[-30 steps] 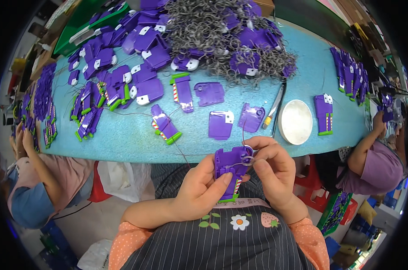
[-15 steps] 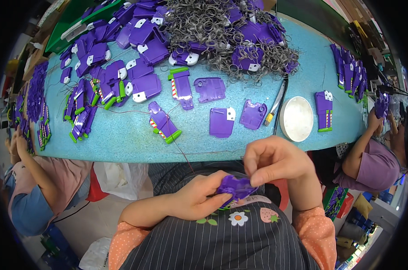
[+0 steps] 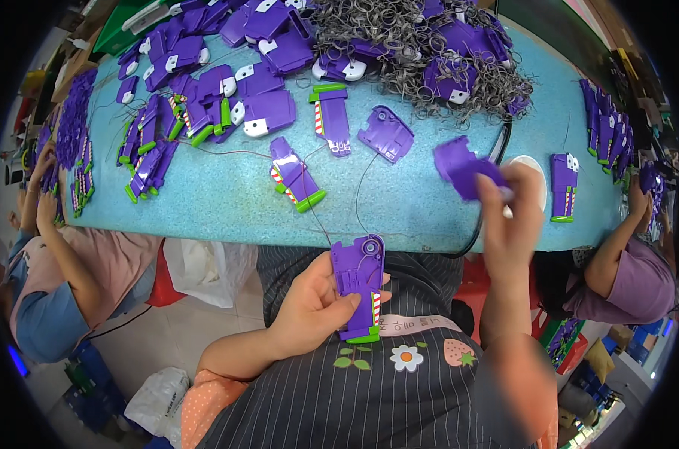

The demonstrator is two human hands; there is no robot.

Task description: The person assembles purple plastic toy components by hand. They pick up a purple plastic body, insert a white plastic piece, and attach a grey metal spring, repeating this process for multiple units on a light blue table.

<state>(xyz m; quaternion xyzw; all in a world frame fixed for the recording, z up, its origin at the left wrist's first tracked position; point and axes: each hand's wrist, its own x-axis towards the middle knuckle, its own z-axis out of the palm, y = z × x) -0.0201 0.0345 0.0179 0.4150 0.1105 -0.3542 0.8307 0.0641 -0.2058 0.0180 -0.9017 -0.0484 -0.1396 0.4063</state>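
My left hand (image 3: 309,303) grips a purple plastic wing shell (image 3: 358,280), held upright over my apron. The shell has a green end, a red-and-white striped edge and a round socket at its top. A thin dark wire reaches up from it toward the table. Over the table at the right, my right hand (image 3: 513,213), smeared by motion, pinches a purple cover (image 3: 476,178) with a pale corner. That cover overlaps a flat purple plate (image 3: 449,152). Partly hidden behind the hand is a white bowl (image 3: 536,170).
Another purple plate (image 3: 385,133) and striped shells (image 3: 292,173) lie on the blue table (image 3: 227,198). Purple parts are heaped at the far left, beside a tangle of grey rings (image 3: 399,63). People sit on both sides; a finished-looking wing piece (image 3: 564,187) lies right.
My right hand has left the shell in my left hand, reached out over the table and taken the white-cornered cover. My left hand has turned the shell upright. The whole view has shifted.
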